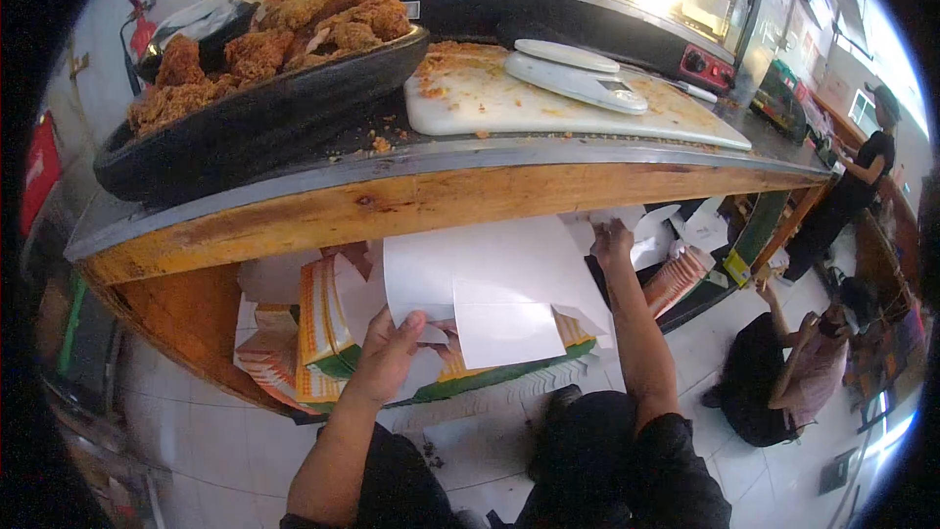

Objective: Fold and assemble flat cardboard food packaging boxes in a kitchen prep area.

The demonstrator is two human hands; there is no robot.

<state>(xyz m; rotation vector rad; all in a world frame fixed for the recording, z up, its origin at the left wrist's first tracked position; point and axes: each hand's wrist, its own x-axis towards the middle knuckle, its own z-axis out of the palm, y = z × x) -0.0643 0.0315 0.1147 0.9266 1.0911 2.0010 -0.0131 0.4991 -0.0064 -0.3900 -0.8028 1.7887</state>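
A white cardboard blank with a folded flap lies across the opening of the shelf under the counter. My left hand grips its lower left edge between thumb and fingers. My right hand reaches in at the upper right, by the blank's edge and some white pieces; its fingers are partly hidden, so what it holds is unclear. Beneath the blank sit stacked yellow and green printed cartons. Red and white printed cartons stand nested to the right of my right forearm.
Above, the counter's wooden edge spans the view. On it rest a black tray of fried chicken, a white cutting board and a kitchen scale. One person crouches at right; another person stands farther back.
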